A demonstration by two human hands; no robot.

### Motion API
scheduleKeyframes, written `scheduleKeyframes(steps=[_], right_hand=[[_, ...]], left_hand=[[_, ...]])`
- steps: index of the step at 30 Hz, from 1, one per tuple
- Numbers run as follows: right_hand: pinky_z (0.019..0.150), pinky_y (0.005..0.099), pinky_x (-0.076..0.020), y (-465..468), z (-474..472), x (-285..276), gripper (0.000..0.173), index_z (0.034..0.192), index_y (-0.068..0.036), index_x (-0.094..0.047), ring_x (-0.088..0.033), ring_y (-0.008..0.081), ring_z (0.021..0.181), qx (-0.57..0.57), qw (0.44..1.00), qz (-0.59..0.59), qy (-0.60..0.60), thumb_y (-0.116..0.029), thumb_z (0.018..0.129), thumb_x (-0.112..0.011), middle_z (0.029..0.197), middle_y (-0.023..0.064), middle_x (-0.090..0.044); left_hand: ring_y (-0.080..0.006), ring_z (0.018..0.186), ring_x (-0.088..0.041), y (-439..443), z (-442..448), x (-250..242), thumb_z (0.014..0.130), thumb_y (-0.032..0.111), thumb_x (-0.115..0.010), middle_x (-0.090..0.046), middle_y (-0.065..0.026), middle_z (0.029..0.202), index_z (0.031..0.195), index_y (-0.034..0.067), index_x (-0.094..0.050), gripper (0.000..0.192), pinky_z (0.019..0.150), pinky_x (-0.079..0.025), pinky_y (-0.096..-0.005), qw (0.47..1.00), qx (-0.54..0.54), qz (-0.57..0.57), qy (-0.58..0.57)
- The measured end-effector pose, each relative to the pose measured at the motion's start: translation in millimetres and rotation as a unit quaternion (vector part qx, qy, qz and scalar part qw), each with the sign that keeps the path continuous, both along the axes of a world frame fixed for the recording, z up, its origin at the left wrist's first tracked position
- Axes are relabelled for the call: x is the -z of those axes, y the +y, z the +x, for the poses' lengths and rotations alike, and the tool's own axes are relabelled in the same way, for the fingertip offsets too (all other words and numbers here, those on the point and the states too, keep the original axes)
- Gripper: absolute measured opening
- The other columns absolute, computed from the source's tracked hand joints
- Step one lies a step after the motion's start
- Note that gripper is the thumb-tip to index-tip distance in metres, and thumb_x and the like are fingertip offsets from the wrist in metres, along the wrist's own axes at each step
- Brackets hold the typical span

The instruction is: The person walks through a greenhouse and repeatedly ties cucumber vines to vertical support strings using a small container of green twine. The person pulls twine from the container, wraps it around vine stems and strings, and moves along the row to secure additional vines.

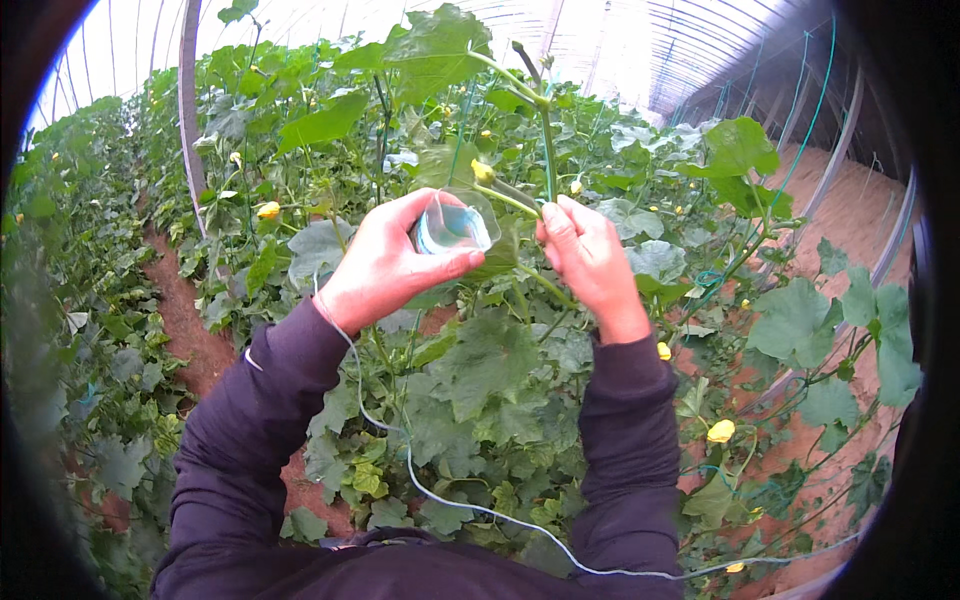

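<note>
My left hand (390, 259) holds a clear plastic cup (461, 225), tilted so that its mouth shows, with something pale blue inside or on its wall. Beyond the cup's rim, a young green fruit (517, 196) ends in a yellow flower (482, 172). At the fruit's stalk end, my right hand (589, 255) pinches with thumb and forefinger beside the upright vine stem (548, 142). Exactly what lies between those fingertips is hidden. Turquoise twine runs along that stem. A broad leaf (439, 56) spreads above the hands.
A pale cord (457, 504) loops from my left wrist across my front to the lower right. Dense leafy vines (487, 360) stand close ahead. A post (190, 112) rises at left, beside a strip of bare soil (180, 307). Twine (816, 120) hangs at right, before an earthen bank (825, 180).
</note>
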State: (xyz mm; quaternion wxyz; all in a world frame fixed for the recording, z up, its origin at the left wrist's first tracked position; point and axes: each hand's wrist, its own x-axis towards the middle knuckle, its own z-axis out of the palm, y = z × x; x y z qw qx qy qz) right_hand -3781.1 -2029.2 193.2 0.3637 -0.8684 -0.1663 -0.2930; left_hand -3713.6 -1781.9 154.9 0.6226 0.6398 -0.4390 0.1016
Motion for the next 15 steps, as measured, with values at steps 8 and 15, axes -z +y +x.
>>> scheduleKeyframes(steps=[8,15], right_hand=[[0.062,0.0430,-0.0468,2,-22,-71,0.041,0.085,0.002,-0.063,-0.058,0.0362,0.064,0.045,0.961,-0.261,0.076,-0.034,0.103,-0.057,0.071,0.0222,-0.058],[0.067,0.0479,-0.0508,20,-20,-106,0.042,0.083,0.003,-0.065,-0.064,0.0406,0.070,0.030,0.885,-0.452,0.111,-0.035,0.100,-0.058,0.075,0.0245,-0.063]], left_hand=[[-0.0143,0.087,-0.068,-2,19,-11,0.082,0.032,-0.088,-0.071,-0.0077,0.096,0.108,0.000,-0.068,0.046,0.081,-0.055,-0.0316,0.995,-0.033,0.073,-0.055],[-0.0200,0.080,-0.068,-10,14,-36,0.079,0.039,-0.088,-0.070,-0.0155,0.086,0.102,-0.004,-0.070,0.052,0.076,-0.054,-0.0356,0.984,-0.036,0.125,-0.125]])
